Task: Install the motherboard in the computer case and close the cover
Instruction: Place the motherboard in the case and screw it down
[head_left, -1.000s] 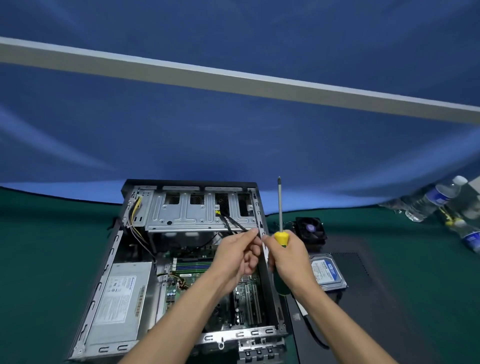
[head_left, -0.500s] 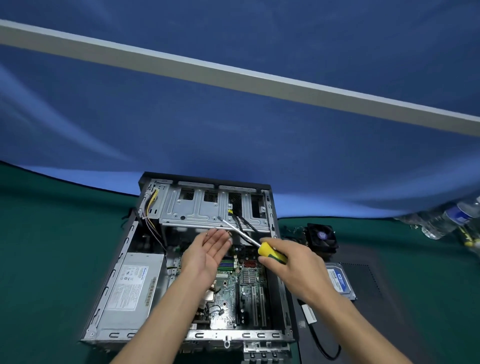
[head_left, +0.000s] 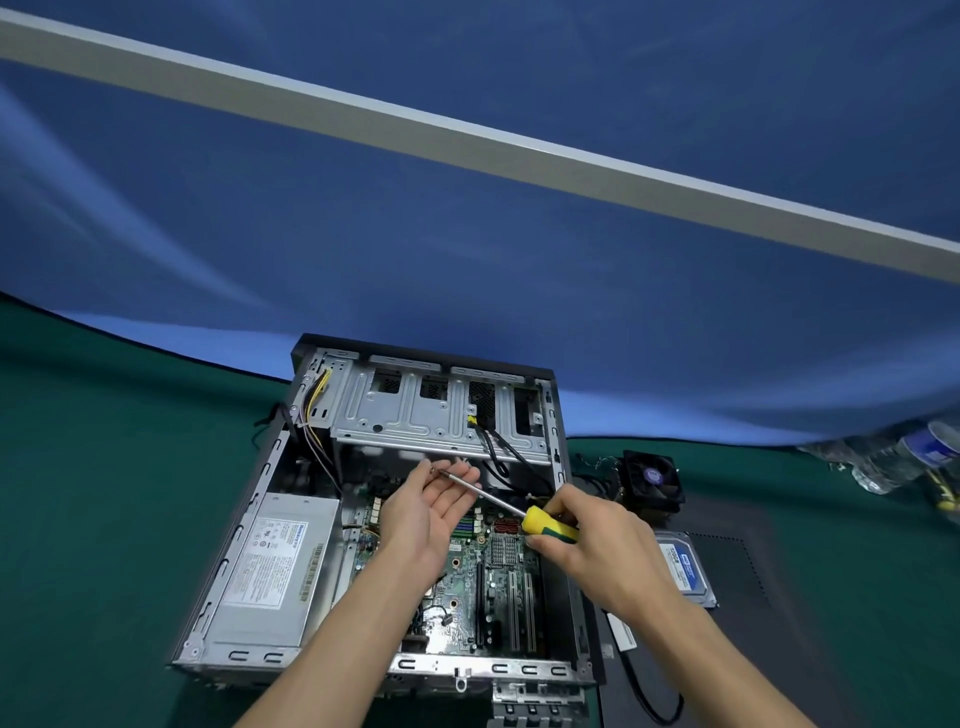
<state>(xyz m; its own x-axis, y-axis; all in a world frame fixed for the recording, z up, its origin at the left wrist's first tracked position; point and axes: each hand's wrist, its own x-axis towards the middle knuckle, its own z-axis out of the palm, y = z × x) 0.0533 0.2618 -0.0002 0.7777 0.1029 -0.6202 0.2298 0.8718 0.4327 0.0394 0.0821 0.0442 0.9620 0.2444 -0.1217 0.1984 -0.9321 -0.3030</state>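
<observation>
At lower centre the motherboard (head_left: 488, 566) lies inside the open computer case (head_left: 249, 525). Above it the left hand (head_left: 426, 512) is spread flat, palm up, while the right hand (head_left: 597, 540) grips the screwdriver (head_left: 524, 512), its tip over the left fingertips. What may be a small screw at the tip could slip off and drop among the board's components, should the shaft tilt or jolt.

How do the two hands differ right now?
The left hand lies open, palm up, fingers straight; the right hand is curled round the screwdriver handle. The left hand holds nothing in a grip, and the screwdriver's tip lies over its fingers; the right hand carries the tool. The left sits nearer the drive cage, the right nearer the case wall. Both hover over the motherboard.
</observation>
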